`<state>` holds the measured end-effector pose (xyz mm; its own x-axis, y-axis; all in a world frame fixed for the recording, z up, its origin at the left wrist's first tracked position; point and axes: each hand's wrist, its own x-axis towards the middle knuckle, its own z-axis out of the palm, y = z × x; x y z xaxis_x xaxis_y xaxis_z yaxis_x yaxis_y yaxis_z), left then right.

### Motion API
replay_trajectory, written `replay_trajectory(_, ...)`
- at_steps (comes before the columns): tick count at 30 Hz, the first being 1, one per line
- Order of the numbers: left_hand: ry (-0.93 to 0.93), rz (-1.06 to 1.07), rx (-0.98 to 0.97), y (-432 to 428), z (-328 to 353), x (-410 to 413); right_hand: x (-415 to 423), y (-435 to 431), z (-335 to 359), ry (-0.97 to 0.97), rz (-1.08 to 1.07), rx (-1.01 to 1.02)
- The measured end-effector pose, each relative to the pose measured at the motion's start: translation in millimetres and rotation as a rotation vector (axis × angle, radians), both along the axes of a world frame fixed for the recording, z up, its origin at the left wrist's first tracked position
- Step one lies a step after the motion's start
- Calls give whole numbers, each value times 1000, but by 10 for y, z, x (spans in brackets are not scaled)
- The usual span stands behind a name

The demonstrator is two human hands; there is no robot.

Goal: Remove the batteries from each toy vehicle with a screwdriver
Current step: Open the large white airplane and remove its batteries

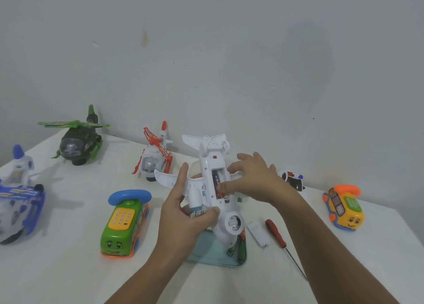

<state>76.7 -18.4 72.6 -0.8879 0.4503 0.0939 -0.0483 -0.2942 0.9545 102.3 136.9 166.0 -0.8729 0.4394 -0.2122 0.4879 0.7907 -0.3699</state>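
We see the white toy aeroplane point(207, 166) held belly-up between both hands, above the table and tilted, tail toward the wall. Its battery compartment point(219, 177) lies open, and a dark battery point(215, 181) with a red end sits inside. The left hand point(183, 212) grasps the plane from the side, thumb across the body and fingers curled under a wing and engine pod. The right hand point(254, 179) reaches over the compartment, thumb and a fingertip at the battery's red end. We cannot tell whether they pinch it or only touch it, since the hand covers part of the opening.

Below the left hand sits a teal tray point(206, 253), partly hidden by the plane's nose. In it are loose green batteries point(231, 249), which we can hardly make out. Under the right forearm lie a white cover point(258, 234) and, just beside it, a red-handled screwdriver point(276, 233).

Left of the left hand stands a green bus phone point(124, 225). Beyond it stand a red-and-white helicopter point(153, 159) and a green helicopter point(78, 140). A blue helicopter point(20, 195) is cut off at the frame's edge. Behind the right hand a black-and-white car point(292, 179) is half hidden. Farther right is a yellow phone car point(344, 208).
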Motion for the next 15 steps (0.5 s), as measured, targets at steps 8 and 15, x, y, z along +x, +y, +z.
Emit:
replay_trajectory(8, -15, -6, 8, -1, 27, 25, 0, -9, -61, 62, 27, 11)
replay_trajectory(15, -10, 33, -17, 44, -11, 12, 23, 1, -154, 136, 13, 41)
